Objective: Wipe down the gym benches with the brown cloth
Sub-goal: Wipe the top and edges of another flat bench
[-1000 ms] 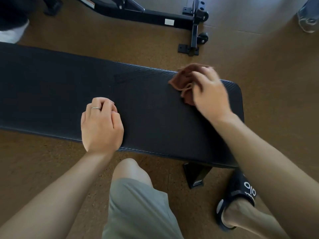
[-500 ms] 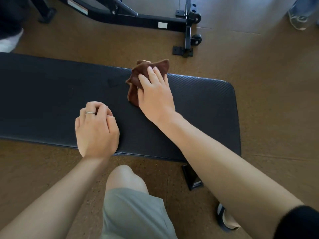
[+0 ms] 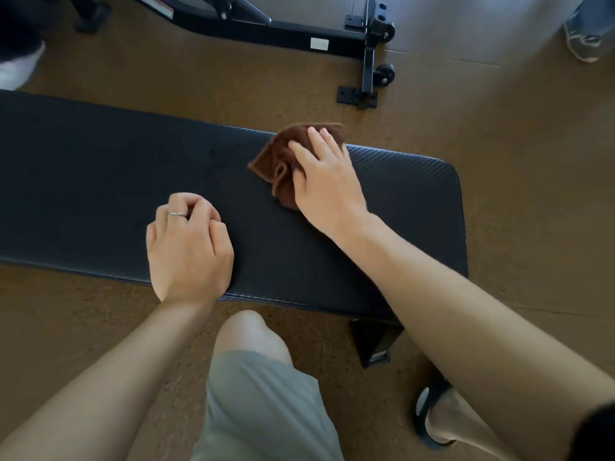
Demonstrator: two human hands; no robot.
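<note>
My right hand is lying flat with fingers spread, pressing the one brown cloth onto the bench at its far edge, where a corner of the cloth is hanging over. My left hand is resting curled in a loose fist on the pad near the front edge, holding nothing. One bench is lying under me; bare pad is stretching left and right of the cloth.
</note>
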